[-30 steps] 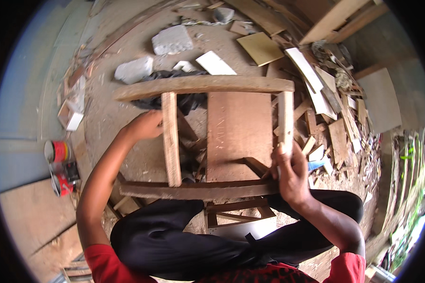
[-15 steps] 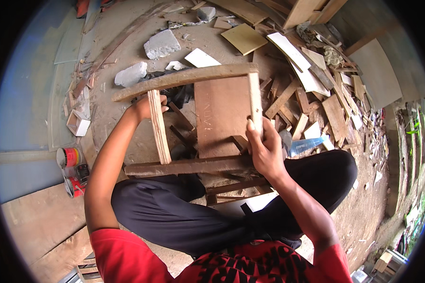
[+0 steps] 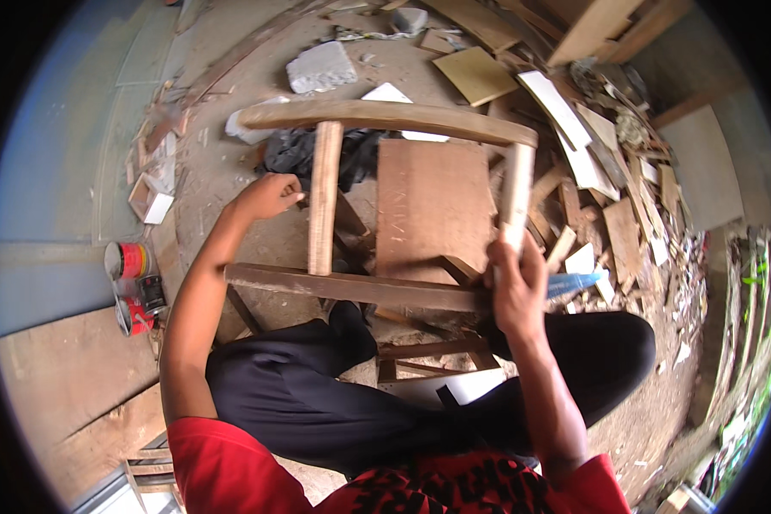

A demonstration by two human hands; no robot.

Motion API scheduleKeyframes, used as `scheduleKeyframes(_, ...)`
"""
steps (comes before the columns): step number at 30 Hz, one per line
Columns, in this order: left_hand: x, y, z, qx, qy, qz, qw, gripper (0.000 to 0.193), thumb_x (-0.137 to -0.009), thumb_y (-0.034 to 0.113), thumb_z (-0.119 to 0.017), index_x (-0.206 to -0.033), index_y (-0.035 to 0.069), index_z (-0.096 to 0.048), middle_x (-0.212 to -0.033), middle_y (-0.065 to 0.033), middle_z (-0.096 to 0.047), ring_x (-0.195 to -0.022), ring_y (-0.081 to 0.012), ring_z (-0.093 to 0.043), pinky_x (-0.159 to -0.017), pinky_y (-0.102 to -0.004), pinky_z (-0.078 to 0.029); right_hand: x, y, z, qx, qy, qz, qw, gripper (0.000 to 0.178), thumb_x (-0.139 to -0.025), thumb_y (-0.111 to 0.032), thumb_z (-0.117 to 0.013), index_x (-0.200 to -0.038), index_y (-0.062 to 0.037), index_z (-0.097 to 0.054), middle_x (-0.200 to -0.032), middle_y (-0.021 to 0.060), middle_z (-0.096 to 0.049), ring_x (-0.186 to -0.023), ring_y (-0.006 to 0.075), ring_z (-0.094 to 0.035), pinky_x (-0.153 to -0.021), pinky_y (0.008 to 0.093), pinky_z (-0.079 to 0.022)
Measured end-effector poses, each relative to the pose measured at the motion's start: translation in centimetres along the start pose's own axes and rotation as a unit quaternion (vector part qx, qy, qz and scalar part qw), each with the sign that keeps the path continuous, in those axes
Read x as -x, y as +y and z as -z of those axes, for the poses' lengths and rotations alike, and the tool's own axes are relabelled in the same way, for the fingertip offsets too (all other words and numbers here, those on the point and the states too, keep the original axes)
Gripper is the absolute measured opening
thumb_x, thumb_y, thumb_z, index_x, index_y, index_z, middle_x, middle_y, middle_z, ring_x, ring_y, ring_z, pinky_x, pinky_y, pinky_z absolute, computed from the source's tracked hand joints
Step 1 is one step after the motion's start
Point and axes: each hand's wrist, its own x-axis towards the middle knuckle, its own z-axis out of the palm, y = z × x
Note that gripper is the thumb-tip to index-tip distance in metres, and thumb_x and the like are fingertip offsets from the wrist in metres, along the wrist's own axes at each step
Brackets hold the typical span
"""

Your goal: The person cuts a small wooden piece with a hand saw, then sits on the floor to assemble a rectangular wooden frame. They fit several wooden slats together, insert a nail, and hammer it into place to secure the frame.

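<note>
A wooden frame (image 3: 361, 285) with two long rails and two shorter crosspieces is held up in front of my legs. My right hand (image 3: 519, 281) is wrapped round its right-hand crosspiece (image 3: 516, 193), close to the near rail. To the left of the pale left crosspiece (image 3: 324, 201), my left hand (image 3: 270, 195) is apart from the frame with its fingers curled in. Whether anything small sits in those fingers, I cannot make out. Below and beyond the frame lies a brown board (image 3: 433, 206) with scratched marks.
Wood offcuts (image 3: 621, 223) are heaped at the right, beside a blue saw blade (image 3: 574, 283). Grey slabs (image 3: 321, 67) and a black plastic sheet (image 3: 287, 154) lie beyond the frame. Red cans (image 3: 127, 260) stand at the left. A smaller wooden frame (image 3: 433, 349) lies between my legs.
With my right hand on it, the frame has shifted right and tilted. My left hand, earlier behind the left crosspiece, is now clear of it on its left. The view has turned slightly.
</note>
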Motion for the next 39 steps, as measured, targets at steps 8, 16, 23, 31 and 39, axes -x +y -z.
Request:
scheduleKeyframes(8,-5.4,-3.2,-3.3,-0.120,-0.070,0.048,0.989,0.018,-0.088,0.018,-0.066,-0.092,0.001,-0.063,-0.093,-0.0176,-0.067,-0.093,-0.0357,-0.065,-0.078,-0.0452,-0.050,-1.1,-0.3,0.6,-0.018,0.081,-0.055,0.995,0.026,-0.103,-0.029,-0.048,-0.103,-0.0032,-0.053,-0.074,0.0003,-0.046,-0.056,0.0080,-0.043,-0.050,0.0238,-0.043)
scheduleKeyframes(16,-10.7,-8.9,-8.2,-0.220,-0.003,0.083,0.972,0.019,-0.086,0.014,-0.061,-0.102,0.004,-0.064,-0.110,-0.0139,-0.066,-0.111,-0.0324,-0.060,-0.096,-0.0483,-0.045,-1.7,-1.0,-1.9,0.007,0.173,-0.091,0.981,0.036,-0.104,-0.034,-0.043,-0.108,0.0013,-0.049,-0.075,0.0036,-0.044,-0.049,0.0107,-0.041,-0.045,0.0274,-0.044)
scheduleKeyframes(23,-13.8,-12.9,-10.6,-0.203,-0.024,0.091,0.975,0.041,-0.087,0.011,-0.059,-0.127,0.005,-0.056,-0.135,-0.0077,-0.050,-0.130,-0.0285,-0.046,-0.104,-0.0545,-0.038,-2.3,-1.1,-2.2,0.007,0.158,-0.097,0.983,0.035,-0.104,-0.034,-0.046,-0.109,0.0006,-0.048,-0.075,0.0038,-0.043,-0.047,0.0101,-0.040,-0.042,0.0278,-0.044)
scheduleKeyframes(31,-19.4,-16.4,-13.1,-0.116,0.101,0.220,0.963,0.026,-0.092,0.022,-0.057,-0.115,0.009,-0.061,-0.126,-0.0117,-0.058,-0.119,-0.0331,-0.055,-0.099,-0.0510,-0.044,-3.9,-1.6,-2.2,-0.003,0.202,-0.127,0.971,0.036,-0.103,-0.035,-0.048,-0.110,0.0001,-0.049,-0.076,0.0025,-0.042,-0.048,0.0094,-0.039,-0.041,0.0275,-0.043)
scheduleKeyframes(39,-21.0,-15.9,-12.3,-0.031,0.163,0.240,0.956,0.020,-0.089,0.024,-0.065,-0.099,0.008,-0.060,-0.108,-0.0113,-0.065,-0.108,-0.0341,-0.060,-0.087,-0.0461,-0.050,-4.7,-1.7,-2.0,-0.021,0.210,-0.128,0.969,0.034,-0.103,-0.034,-0.048,-0.109,-0.0001,-0.050,-0.075,0.0024,-0.042,-0.049,0.0096,-0.039,-0.042,0.0283,-0.043)
